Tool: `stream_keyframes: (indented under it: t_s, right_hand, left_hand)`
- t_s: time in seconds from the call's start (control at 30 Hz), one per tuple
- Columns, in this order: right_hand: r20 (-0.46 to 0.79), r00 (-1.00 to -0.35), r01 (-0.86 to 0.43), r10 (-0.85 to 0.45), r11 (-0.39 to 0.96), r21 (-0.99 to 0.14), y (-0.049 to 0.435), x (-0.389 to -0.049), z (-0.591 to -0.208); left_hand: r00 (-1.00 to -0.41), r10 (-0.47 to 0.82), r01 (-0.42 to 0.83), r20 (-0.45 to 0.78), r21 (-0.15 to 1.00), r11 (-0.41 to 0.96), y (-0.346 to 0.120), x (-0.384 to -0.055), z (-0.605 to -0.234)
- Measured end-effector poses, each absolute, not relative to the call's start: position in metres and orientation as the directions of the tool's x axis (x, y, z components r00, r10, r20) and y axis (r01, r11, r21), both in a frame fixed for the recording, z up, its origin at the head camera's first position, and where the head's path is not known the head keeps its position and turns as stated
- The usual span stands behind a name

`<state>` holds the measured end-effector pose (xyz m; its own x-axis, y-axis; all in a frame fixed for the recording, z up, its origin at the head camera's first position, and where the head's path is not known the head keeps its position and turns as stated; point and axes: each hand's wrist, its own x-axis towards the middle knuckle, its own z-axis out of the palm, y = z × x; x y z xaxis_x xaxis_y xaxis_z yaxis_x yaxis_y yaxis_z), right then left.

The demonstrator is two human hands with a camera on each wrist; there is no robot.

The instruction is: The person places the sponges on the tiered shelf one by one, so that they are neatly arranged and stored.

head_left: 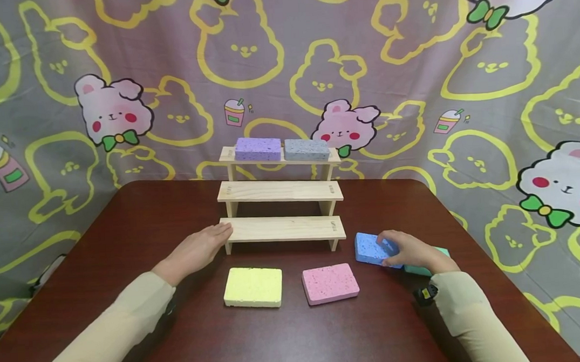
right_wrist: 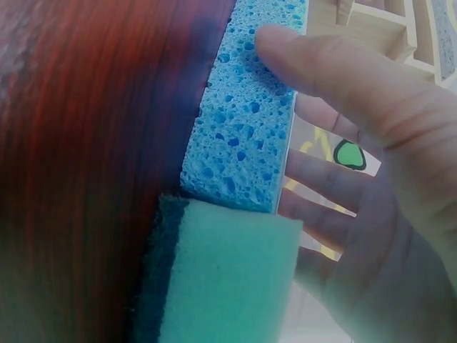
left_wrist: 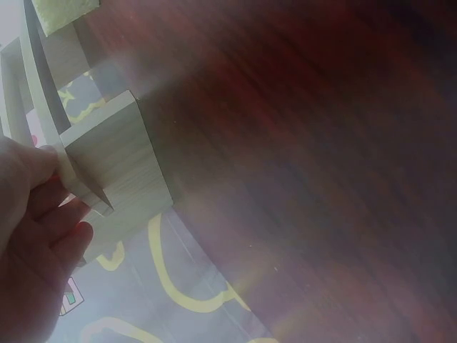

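Note:
My left hand point(head_left: 199, 251) is at the left end of the lowest step of a three-tier wooden shelf point(head_left: 282, 228). In the left wrist view its thumb and fingers lie on either side of the board end point(left_wrist: 80, 184), pinching it. At the right, my right hand point(head_left: 412, 249) grips a blue sponge point(head_left: 369, 248) lying on the table. The right wrist view has the thumb on the porous side of the blue sponge point(right_wrist: 235, 136), the fingers behind it. A green sponge point(right_wrist: 228, 279) with a dark scouring layer adjoins its end, partly under the hand in the head view.
A yellow sponge point(head_left: 253, 287) and a pink sponge point(head_left: 330, 283) lie on the brown table point(head_left: 287, 343) before the shelf. On the top tier sit a purple sponge point(head_left: 258, 149) and a grey-blue sponge point(head_left: 306, 149). A patterned curtain point(head_left: 267, 106) hangs behind.

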<state>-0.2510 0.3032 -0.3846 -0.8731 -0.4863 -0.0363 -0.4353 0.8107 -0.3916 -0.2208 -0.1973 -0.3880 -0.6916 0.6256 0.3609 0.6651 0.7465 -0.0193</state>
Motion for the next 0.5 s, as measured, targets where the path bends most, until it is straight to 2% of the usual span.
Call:
stream_keyframes:
  t_s: [0.5]
  right_hand:
    - [0.009,-0.859,-0.477,-0.512,0.793,-0.379,0.3019,-0.2509,-0.3838]
  left_hand:
    - [-0.684,0.627,0.671,0.373,-0.018,0.742,-0.1980,-0.2215,-0.3887]
